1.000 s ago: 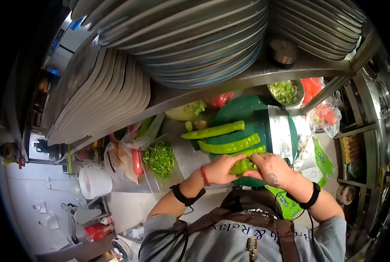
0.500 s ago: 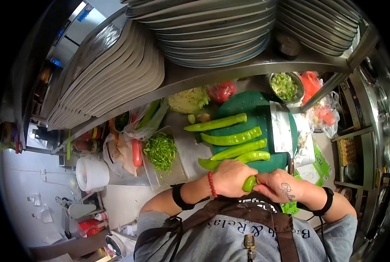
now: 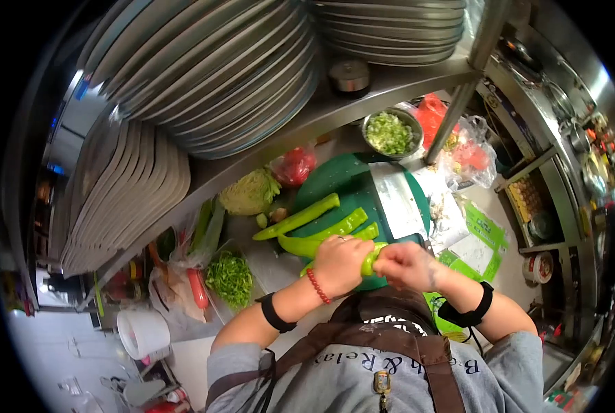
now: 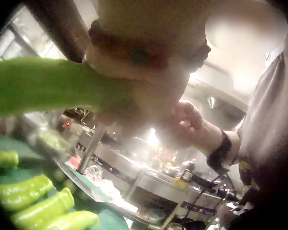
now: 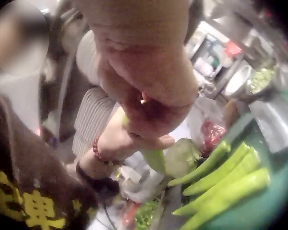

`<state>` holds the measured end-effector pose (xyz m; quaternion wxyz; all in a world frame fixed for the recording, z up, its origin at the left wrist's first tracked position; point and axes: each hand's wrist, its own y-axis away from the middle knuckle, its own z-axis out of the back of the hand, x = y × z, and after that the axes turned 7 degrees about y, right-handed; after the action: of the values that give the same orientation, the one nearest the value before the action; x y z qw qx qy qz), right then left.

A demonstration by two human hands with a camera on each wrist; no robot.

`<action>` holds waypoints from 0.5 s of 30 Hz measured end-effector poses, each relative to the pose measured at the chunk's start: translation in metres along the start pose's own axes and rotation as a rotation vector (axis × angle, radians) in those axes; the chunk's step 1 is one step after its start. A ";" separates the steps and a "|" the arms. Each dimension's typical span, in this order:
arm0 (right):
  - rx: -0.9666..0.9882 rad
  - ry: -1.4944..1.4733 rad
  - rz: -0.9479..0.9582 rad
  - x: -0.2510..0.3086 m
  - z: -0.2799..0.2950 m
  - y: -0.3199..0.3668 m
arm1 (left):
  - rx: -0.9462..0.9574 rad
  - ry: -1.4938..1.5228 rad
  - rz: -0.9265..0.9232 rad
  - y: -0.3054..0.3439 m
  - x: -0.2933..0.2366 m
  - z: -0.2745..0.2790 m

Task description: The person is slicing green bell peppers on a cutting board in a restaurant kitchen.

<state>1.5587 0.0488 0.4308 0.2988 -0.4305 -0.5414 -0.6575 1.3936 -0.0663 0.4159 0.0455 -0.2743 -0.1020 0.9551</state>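
Observation:
My left hand point(image 3: 339, 264) grips a long green chili pepper point(image 3: 370, 260), whose blunt end shows past the fingers. The left wrist view shows the body of this pepper point(image 4: 43, 86) sticking out of the fist. My right hand point(image 3: 406, 266) is at the blunt end with its fingers curled in, pinching there; the fingers hide the stem. Both hands are over the near edge of a round green cutting board point(image 3: 328, 180). Several more green peppers point(image 5: 230, 179) lie side by side on the board, partly behind the left hand in the head view.
A cleaver point(image 3: 397, 201) lies on the board's right side. Behind stand a bowl of chopped greens point(image 3: 391, 133) and a cabbage point(image 3: 249, 193). Sliced green pepper point(image 3: 229, 279) fills a clear tray at left. A steel shelf point(image 3: 266, 148) stacked with plates overhangs the counter.
The head view has swung, so the counter appears further left. Both hands have moved up from near the apron to the board with the pepper, and its blunt end now points right between them.

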 end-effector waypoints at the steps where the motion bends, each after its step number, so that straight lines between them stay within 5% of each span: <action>1: 0.095 -0.366 -0.092 -0.008 0.004 0.003 | -0.044 -0.005 -0.053 -0.003 -0.003 0.004; 2: 0.193 -0.726 -0.180 -0.016 0.007 0.006 | -0.095 -0.009 -0.101 -0.007 -0.005 0.004; 9: 0.083 -0.716 -0.234 -0.030 0.007 -0.014 | -0.070 -0.035 -0.236 -0.033 0.013 -0.015; 12: -0.051 -0.755 -0.295 -0.028 0.026 0.007 | -0.021 -0.221 -0.015 -0.032 0.054 -0.014; 15: -0.350 -0.464 -0.142 -0.044 0.093 0.018 | -0.014 -0.380 0.218 -0.036 0.103 0.014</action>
<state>1.6166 0.1310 0.4040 0.0414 -0.5752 -0.5022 -0.6443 1.2998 -0.0185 0.3826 -0.0799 -0.0992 -0.0850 0.9882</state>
